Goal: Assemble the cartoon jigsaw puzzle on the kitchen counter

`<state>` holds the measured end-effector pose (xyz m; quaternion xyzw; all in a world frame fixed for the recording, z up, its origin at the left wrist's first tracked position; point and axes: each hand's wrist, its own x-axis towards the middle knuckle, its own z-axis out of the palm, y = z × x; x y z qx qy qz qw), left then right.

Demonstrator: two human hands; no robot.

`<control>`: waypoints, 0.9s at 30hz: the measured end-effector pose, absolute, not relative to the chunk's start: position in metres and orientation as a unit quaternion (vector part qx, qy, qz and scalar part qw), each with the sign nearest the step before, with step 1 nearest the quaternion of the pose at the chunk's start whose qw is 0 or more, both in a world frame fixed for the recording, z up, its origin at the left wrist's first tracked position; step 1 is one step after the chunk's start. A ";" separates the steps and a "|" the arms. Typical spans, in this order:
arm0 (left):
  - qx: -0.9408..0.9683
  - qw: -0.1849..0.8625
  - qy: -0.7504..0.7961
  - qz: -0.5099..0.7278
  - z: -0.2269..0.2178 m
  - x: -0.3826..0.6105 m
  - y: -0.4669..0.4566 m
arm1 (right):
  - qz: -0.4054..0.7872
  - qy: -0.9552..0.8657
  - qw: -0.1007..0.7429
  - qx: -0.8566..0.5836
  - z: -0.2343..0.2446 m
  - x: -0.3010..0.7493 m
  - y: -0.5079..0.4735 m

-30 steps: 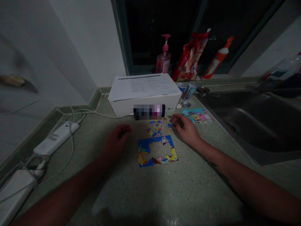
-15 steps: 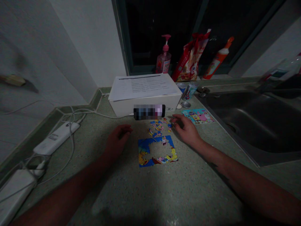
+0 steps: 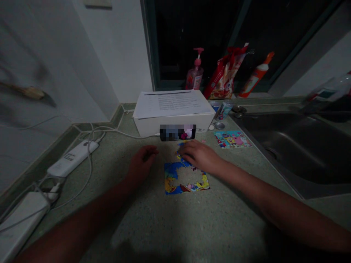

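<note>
A partly assembled jigsaw puzzle (image 3: 170, 190) lies on the counter, its blue and yellow border joined around a bare middle. Just beyond its far edge, my right hand (image 3: 201, 155) reaches over the loose puzzle pieces (image 3: 178, 154), fingers stretched down onto them. The hand covers most of the pieces, and whether a piece is under its fingertips cannot be made out. To the left of the puzzle, my left hand (image 3: 142, 162) rests half-curled with a gap between thumb and fingers, holding nothing visible.
Behind the pieces a phone (image 3: 178, 133) leans on a white box (image 3: 148, 126) topped with printed paper. A cartoon picture card (image 3: 233, 139) lies right, beside the sink (image 3: 298, 146). Cables and a white power strip (image 3: 72, 157) are left. Cans (image 3: 225, 110) stand near the box.
My right hand has moved left from beside the loose pieces to over them, hiding most of them. My left hand stays in about the same place. The view has shifted slightly.
</note>
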<state>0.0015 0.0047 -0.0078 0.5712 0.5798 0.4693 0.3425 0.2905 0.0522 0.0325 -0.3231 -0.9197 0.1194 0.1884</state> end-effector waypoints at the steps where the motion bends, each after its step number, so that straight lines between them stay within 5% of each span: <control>1: 0.571 0.342 0.579 0.471 -0.008 0.001 0.005 | 0.115 -0.921 0.171 -0.330 0.034 0.285 0.057; 27: 0.574 0.341 0.573 0.476 -0.008 0.004 0.004 | 0.120 -0.909 0.120 -0.380 0.022 0.260 0.078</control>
